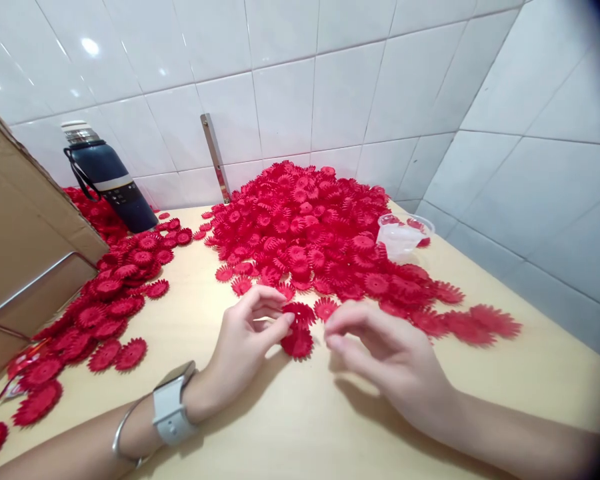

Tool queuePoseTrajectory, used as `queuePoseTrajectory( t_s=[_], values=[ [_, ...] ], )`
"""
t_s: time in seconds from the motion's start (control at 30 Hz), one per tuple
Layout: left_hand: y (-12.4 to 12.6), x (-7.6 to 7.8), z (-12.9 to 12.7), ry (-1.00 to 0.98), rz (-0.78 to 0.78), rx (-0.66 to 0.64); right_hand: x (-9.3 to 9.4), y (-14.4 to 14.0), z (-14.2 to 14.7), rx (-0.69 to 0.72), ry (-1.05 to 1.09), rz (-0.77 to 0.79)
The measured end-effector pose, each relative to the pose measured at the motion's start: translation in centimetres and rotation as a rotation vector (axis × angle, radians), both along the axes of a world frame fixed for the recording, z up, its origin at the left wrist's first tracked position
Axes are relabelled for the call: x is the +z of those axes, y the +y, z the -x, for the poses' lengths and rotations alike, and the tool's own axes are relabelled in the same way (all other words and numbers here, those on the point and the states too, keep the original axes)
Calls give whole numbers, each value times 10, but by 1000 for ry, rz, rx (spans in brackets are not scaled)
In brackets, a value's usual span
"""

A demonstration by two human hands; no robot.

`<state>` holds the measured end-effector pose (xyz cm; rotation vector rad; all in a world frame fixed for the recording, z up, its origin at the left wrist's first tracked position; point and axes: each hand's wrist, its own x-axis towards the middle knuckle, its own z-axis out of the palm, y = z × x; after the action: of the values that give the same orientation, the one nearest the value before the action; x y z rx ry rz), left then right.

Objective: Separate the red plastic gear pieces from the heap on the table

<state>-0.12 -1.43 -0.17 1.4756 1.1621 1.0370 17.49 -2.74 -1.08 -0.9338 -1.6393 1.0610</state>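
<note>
**At the desk's middle: both hands on red flowers**

On the desk [290, 413], your left hand [240, 347] pinches a red flower [300, 312] between thumb and fingers, just above another flower [297, 343] lying flat. Your right hand [385, 350] hovers just beside, its grip pressed together on nothing I can make out. Behind lies the big pile [310, 227], with a cup [400, 237] at its right edge and a flask [107, 177] far left.
</note>
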Motion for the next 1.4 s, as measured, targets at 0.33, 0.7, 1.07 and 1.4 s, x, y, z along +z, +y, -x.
queuePoseTrajectory(
  t_s=[0.33, 0.7, 1.07, 1.4],
  values=[
    [-8, 2, -1, 78, -43, -175, 0, 4, 3, 113, 1, 216],
    [-8, 2, -2, 103, -85, -201, -2, 5, 4, 154, 55, 314],
    [-9, 2, -1, 82, -11, -203, 2, 5, 4, 137, 25, 294],
    [-9, 6, -2, 158, -87, -193, 0, 5, 3, 155, -9, 322]
  ],
)
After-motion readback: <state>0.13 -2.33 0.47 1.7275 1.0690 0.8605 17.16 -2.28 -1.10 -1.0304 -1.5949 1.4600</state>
